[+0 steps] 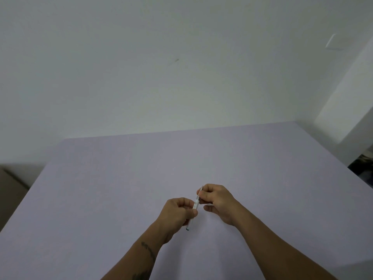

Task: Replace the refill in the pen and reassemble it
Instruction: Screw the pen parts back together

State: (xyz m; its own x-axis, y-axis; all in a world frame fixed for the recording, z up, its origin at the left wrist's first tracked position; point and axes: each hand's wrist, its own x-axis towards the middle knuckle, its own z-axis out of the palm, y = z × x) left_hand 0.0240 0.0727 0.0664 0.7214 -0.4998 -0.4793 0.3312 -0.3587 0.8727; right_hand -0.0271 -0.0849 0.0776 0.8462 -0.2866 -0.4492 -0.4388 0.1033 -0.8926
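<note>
There is a single view, taken from the person's head and facing forward and down. It is wide-angle, so straight edges bow toward the borders. The lavender surface (pixel 121 188) fills the lower half and runs away to a pale wall (pixel 161 67) that takes the upper half. Both forearms enter from the bottom edge and meet just below the middle of the frame, where the left hand (pixel 177 215) and right hand (pixel 218 201) sit close to the camera, small in the wide field. With only one view, no part of the scene is shared with another.
</note>
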